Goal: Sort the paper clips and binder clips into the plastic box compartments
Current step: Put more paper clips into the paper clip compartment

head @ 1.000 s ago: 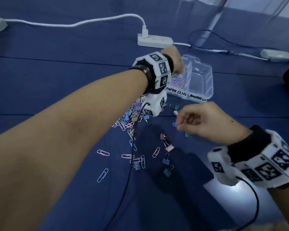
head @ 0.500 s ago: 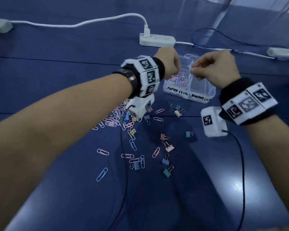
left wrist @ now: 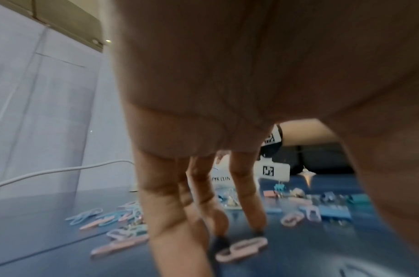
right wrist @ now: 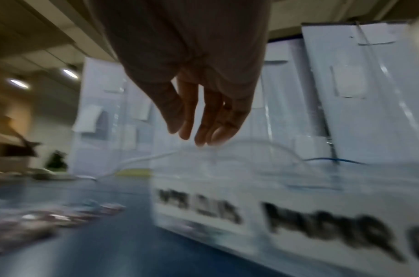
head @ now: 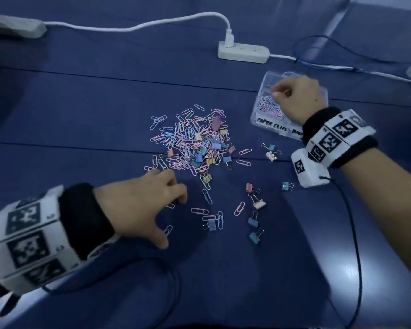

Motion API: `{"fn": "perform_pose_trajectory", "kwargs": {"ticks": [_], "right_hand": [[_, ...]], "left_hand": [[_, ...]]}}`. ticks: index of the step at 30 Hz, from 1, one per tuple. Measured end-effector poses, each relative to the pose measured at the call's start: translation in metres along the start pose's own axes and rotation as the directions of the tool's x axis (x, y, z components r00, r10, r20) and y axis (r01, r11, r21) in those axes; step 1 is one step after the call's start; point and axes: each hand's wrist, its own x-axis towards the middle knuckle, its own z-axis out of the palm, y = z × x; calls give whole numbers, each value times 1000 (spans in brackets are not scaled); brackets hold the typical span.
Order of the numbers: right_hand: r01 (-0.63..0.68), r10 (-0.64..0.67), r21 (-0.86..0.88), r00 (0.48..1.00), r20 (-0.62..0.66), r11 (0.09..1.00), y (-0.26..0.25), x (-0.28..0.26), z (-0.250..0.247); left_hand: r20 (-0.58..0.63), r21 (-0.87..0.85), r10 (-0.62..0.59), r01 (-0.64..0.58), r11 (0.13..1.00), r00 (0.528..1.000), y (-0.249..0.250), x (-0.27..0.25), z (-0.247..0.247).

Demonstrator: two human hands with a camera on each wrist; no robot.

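Note:
A heap of pastel paper clips and binder clips [head: 195, 143] lies mid-cloth, with loose binder clips [head: 255, 198] to its right. The clear plastic box [head: 268, 124], labelled PAPER CLIPS on its front wall [right wrist: 227, 206], stands at the right with paper clips in its left compartment. My right hand [head: 277, 93] hovers over that compartment. In the blurred right wrist view its fingers [right wrist: 194, 133] hang relaxed with nothing seen in them. My left hand [head: 176, 217] reaches down below the heap. Its fingertips [left wrist: 258, 224] touch the cloth beside a pink paper clip [left wrist: 241, 249].
A white power strip [head: 243, 52] with its cable lies behind the heap, and another strip [head: 14, 27] sits at the far left. A thin blue cable [head: 318, 41] loops behind the box. Black wrist cables [head: 351, 233] trail over the blue cloth.
My left hand has come back from the box down to the loose clips near me. My right hand has moved over the paper clip compartment and its pinch has loosened.

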Motion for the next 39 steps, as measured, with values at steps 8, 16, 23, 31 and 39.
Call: {"fn": "perform_pose_trajectory", "kwargs": {"ticks": [8, 16, 23, 31, 39], "right_hand": [[345, -334, 122, 667, 666, 931, -40, -108, 13], [424, -280, -6, 609, 742, 905, -38, -123, 26], [569, -421, 21, 582, 696, 822, -36, -135, 25], [424, -354, 87, 606, 713, 901, -38, -137, 19], [475, -317, -10, 602, 733, 880, -40, -135, 22]], "left_hand": [[-58, -127, 27, -34, 991, 998, 0, 20, 4], [-20, -203, 82, -84, 976, 996, 2, 28, 3], [-236, -198, 162, -211, 957, 958, 7, 32, -5], [-170, -74, 342, -358, 931, 924, 27, 42, -9], [-159, 6, 305, -309, 951, 939, 33, 46, -6]]}}
